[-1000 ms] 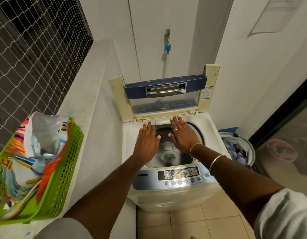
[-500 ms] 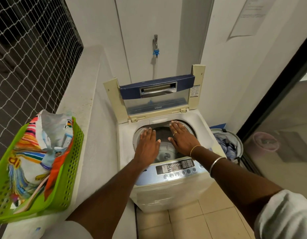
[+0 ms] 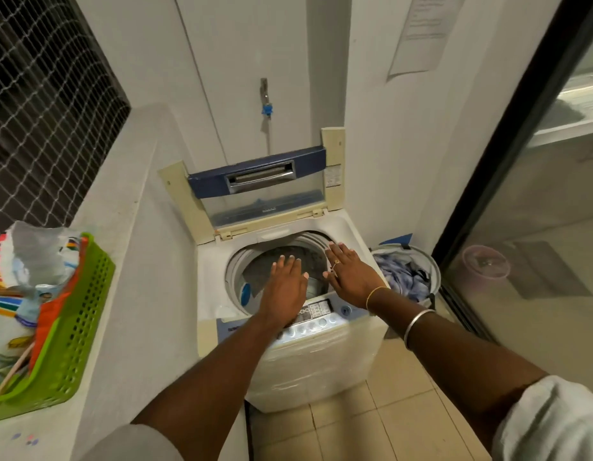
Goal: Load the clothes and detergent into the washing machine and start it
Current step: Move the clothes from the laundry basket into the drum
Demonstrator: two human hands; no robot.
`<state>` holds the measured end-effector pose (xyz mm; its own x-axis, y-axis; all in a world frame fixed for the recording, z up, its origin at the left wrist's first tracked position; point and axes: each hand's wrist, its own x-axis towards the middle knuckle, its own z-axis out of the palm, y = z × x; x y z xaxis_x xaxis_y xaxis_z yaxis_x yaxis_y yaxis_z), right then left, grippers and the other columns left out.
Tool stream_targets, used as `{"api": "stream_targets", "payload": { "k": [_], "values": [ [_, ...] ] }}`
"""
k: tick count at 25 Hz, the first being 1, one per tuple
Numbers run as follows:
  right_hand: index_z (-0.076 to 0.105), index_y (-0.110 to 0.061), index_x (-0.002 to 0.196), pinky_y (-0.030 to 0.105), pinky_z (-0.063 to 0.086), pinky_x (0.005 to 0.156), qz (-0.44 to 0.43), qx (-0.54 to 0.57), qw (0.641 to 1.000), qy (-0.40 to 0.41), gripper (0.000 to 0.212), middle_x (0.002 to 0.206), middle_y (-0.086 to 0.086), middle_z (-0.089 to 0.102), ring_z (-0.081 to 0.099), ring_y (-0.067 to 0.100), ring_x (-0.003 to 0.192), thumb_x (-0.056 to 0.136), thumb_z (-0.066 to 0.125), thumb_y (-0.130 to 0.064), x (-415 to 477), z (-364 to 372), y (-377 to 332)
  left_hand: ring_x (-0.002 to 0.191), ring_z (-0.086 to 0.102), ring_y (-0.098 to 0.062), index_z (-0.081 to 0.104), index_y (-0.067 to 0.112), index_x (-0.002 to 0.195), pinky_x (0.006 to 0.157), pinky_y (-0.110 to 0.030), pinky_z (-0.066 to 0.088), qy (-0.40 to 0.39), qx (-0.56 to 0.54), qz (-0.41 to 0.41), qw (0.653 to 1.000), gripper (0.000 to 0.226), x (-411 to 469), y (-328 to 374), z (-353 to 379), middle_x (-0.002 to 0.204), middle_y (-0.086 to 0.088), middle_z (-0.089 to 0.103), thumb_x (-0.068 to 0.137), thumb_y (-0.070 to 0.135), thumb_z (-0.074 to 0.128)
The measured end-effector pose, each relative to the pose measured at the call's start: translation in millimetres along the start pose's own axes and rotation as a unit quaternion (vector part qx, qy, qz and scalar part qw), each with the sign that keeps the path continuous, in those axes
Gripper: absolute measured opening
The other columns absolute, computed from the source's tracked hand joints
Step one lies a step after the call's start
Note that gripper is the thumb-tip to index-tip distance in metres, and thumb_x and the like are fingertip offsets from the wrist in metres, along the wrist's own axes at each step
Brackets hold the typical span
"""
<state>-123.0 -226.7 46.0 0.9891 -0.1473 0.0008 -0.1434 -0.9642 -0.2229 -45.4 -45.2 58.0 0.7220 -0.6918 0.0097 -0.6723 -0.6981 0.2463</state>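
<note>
A white top-loading washing machine (image 3: 325,367) stands in the corner with its folding lid (image 3: 261,191) raised. Its drum (image 3: 255,277) shows dark grey inside. My left hand (image 3: 285,291) hovers flat over the drum opening, fingers spread, holding nothing. My right hand (image 3: 351,274) is flat too, over the drum's right rim, also empty. The control panel (image 3: 318,316) lies just under my wrists. Right of the machine a round laundry basket (image 3: 431,271) holds bluish clothes (image 3: 401,277). A colourful detergent bag (image 3: 25,277) sits in a green plastic basket (image 3: 75,331) on the left ledge.
A white ledge (image 3: 135,261) runs along the left, with netted window mesh (image 3: 38,111) above it. A tap (image 3: 265,98) is on the back wall. A glass sliding door (image 3: 538,227) closes off the right side. Beige floor tiles (image 3: 371,427) lie in front of the machine.
Both hands have drawn back from the far rim near the lid hinge toward the middle of the drum opening. The view has shifted, putting the machine lower and the right-hand basket more in sight.
</note>
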Motion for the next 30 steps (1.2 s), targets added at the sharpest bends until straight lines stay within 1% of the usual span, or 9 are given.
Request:
{"api": "stream_targets", "payload": {
  "k": [4,7,10,15,21,25,27,30],
  "values": [
    [0.013,-0.007,0.156,0.034,0.003,0.121,0.002,-0.008,1.000,0.005,0.063,0.164,0.012,0.007,0.006,0.027,0.152,0.105,0.026,-0.042,-43.1,-12.5,47.2,0.152,0.012,-0.028,0.027,0.009,0.154,0.124,-0.042,0.011,-0.006,0.002,0.022,1.000,0.052,0.8,68.8,14.0,0.161,-0.011,0.024,0.107,0.032,0.028],
    [0.013,-0.008,0.156,0.037,0.006,0.123,0.018,0.005,1.000,-0.002,0.064,0.164,0.011,0.008,0.006,0.026,0.152,0.105,0.026,-0.044,-70.5,-22.6,87.3,0.152,0.011,-0.027,0.023,0.008,0.154,0.123,-0.038,0.006,-0.009,0.013,0.026,1.000,0.053,3.4,116.6,23.9,0.162,-0.012,0.022,0.107,0.032,0.031],
    [0.011,-0.011,0.157,0.039,0.010,0.124,0.027,0.011,1.000,-0.011,0.066,0.165,0.008,0.006,0.004,0.025,0.152,0.104,0.022,-0.049,-95.8,-34.8,128.3,0.152,0.012,-0.025,0.024,0.011,0.155,0.122,-0.034,0.004,-0.012,-0.025,0.012,1.000,0.054,8.4,161.5,30.3,0.163,-0.009,0.021,0.107,0.036,0.028],
    [0.011,-0.013,0.157,0.038,0.009,0.124,0.040,0.006,0.999,-0.004,0.063,0.165,0.007,0.005,0.004,0.024,0.152,0.104,0.028,-0.043,-115.5,-54.8,181.6,0.152,0.011,-0.023,0.022,0.015,0.155,0.122,-0.033,0.004,-0.021,-0.057,0.027,0.998,0.053,20.9,220.8,36.1,0.164,-0.005,0.019,0.107,0.037,0.027],
    [0.009,-0.013,0.157,0.039,0.010,0.124,0.059,0.015,0.998,-0.020,0.064,0.165,0.005,0.002,0.001,0.022,0.152,0.105,0.031,-0.043,-98.4,-51.4,223.3,0.152,0.011,-0.023,0.022,0.013,0.156,0.121,-0.031,0.003,-0.039,-0.057,0.042,0.997,0.053,63.5,241.4,51.8,0.164,-0.007,0.018,0.108,0.035,0.025],
    [0.009,-0.015,0.157,0.042,0.012,0.124,0.080,0.019,0.996,-0.036,0.064,0.165,0.004,0.003,0.002,0.022,0.152,0.104,0.031,-0.044,-71.5,-40.0,252.8,0.151,0.014,-0.025,0.022,0.011,0.155,0.121,-0.033,0.007,-0.050,-0.056,0.049,0.996,0.052,106.4,243.1,69.3,0.163,-0.009,0.020,0.108,0.033,0.026],
    [0.010,-0.013,0.157,0.040,0.009,0.124,0.082,0.010,0.996,-0.042,0.063,0.165,0.005,0.004,0.003,0.022,0.152,0.105,0.030,-0.043,-55.3,-35.6,267.4,0.150,0.016,-0.026,0.024,0.011,0.154,0.121,-0.034,0.010,-0.047,-0.068,0.052,0.995,0.052,129.3,240.3,79.7,0.162,-0.009,0.023,0.108,0.033,0.027],
    [0.010,-0.011,0.157,0.035,0.005,0.123,0.089,0.001,0.995,-0.053,0.064,0.165,0.007,0.006,0.003,0.023,0.152,0.106,0.029,-0.044,-28.5,-28.1,286.4,0.150,0.017,-0.027,0.024,0.011,0.154,0.122,-0.037,0.013,-0.070,-0.085,0.047,0.993,0.052,161.2,230.3,91.7,0.162,-0.009,0.023,0.107,0.032,0.030]
  ]
}}
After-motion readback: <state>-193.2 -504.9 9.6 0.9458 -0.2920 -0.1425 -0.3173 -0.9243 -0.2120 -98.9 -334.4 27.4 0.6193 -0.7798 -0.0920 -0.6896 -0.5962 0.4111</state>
